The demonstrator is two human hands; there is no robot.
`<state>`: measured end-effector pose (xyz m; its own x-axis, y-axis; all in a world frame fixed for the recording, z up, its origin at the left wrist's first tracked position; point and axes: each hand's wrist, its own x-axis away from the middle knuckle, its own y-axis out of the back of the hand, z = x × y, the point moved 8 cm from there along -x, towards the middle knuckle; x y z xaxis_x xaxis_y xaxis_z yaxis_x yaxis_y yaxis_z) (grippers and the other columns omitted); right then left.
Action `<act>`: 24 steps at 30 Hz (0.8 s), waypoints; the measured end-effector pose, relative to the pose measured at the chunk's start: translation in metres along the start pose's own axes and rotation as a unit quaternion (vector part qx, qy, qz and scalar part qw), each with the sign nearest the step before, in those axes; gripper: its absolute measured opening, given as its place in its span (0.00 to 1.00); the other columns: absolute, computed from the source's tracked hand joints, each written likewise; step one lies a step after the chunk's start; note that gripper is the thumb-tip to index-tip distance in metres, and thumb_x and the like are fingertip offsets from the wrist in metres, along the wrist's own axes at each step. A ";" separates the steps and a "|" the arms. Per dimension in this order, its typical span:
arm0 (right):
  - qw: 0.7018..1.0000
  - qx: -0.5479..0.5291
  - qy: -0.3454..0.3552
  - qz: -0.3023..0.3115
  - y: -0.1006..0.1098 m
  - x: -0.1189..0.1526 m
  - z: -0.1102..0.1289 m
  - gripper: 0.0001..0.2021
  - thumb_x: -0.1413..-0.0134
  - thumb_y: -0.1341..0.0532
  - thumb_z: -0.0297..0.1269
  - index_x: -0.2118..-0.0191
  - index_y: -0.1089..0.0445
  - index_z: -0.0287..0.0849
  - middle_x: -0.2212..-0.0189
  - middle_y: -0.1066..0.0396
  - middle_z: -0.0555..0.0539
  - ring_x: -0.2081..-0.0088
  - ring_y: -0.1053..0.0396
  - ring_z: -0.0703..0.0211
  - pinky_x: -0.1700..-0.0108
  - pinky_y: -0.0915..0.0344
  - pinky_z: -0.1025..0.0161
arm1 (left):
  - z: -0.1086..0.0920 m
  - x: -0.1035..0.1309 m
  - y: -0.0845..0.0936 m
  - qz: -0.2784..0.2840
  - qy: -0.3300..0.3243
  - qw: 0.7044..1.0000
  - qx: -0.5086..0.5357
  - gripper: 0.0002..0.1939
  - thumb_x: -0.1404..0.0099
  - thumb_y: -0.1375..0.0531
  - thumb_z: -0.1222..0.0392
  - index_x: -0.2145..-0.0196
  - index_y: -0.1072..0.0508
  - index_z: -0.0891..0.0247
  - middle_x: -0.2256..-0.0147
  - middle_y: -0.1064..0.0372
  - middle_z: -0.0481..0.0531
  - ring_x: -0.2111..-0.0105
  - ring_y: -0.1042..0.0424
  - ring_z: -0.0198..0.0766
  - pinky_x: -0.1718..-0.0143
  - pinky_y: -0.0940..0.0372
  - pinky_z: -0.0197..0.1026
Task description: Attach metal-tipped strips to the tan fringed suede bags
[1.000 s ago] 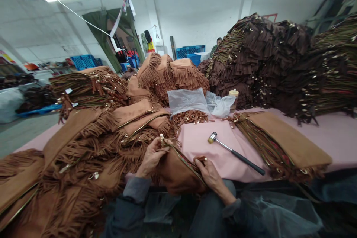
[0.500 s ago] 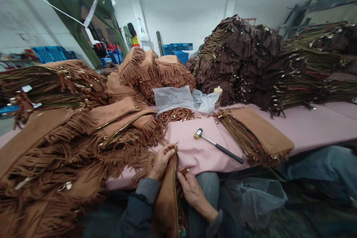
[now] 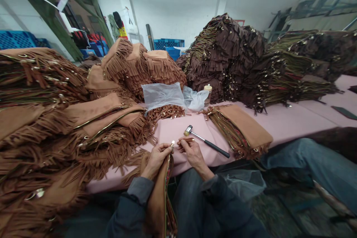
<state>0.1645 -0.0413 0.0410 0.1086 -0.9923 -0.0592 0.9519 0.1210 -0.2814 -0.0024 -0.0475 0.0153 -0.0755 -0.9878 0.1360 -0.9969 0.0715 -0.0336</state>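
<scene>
A brown suede fringed zip pouch [image 3: 155,208] hangs over the front edge of the pink-covered table and down onto my lap, its zipper side turned right. My left hand [image 3: 156,159] pinches its upper end, where a shiny metal fitting [image 3: 173,143] sticks up past the fingertips. Just to the right, my right hand [image 3: 194,156] is closed on a small brown leather strip [image 3: 189,140], held close to the fitting with a narrow gap between. Behind the right hand a hammer [image 3: 206,141] with a black grip lies on the pink cloth [image 3: 171,128].
Brown fringed pouches [image 3: 95,113] are heaped on the left. A short stack of pouches [image 3: 242,128] lies to the right. Small brown strips [image 3: 166,112] sit behind, beside clear plastic bags [image 3: 163,95] and a bottle [image 3: 208,93]. Dark brown piles [image 3: 223,59] rise behind. Another person's leg [image 3: 309,160] is at right.
My right hand has risen from the pouch's zipper side to the metal fitting, bringing the leather strip up. My left hand still grips the pouch's end. The view has swung to the right.
</scene>
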 end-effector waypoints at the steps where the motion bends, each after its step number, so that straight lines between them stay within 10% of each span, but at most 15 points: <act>1: 1.000 0.003 0.000 0.008 0.001 -0.005 0.000 0.21 0.41 0.38 0.52 0.55 0.29 0.38 0.62 0.26 0.43 0.66 0.26 0.58 0.64 0.30 0.62 | 0.000 0.000 -0.003 0.006 0.000 1.000 -0.005 0.15 0.41 0.33 0.50 0.64 0.23 0.66 0.70 0.27 0.50 0.76 0.36 0.31 0.73 0.42 0.33; 12: 1.000 0.024 -0.014 0.009 0.012 -0.011 -0.034 0.21 0.41 0.38 0.53 0.55 0.31 0.39 0.62 0.26 0.43 0.64 0.27 0.57 0.61 0.31 0.61 | -0.003 -0.005 -0.016 0.012 -0.034 0.996 -0.078 0.12 0.41 0.35 0.52 0.68 0.23 0.65 0.70 0.26 0.50 0.70 0.30 0.37 0.65 0.37 0.36; 24: 0.984 0.147 0.078 0.058 0.000 0.004 -0.005 0.13 0.36 0.42 0.45 0.55 0.27 0.41 0.60 0.28 0.45 0.58 0.30 0.57 0.53 0.33 0.60 | 0.007 -0.012 -0.012 -0.026 -0.057 0.992 -0.111 0.14 0.39 0.36 0.49 0.68 0.23 0.65 0.70 0.25 0.52 0.70 0.29 0.38 0.66 0.37 0.37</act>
<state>0.1635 -0.0456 0.0362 0.1977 -0.9534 -0.2277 0.9800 0.1978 0.0229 0.0109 -0.0371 0.0069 -0.0338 -0.9992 0.0195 -0.9807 0.0369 0.1918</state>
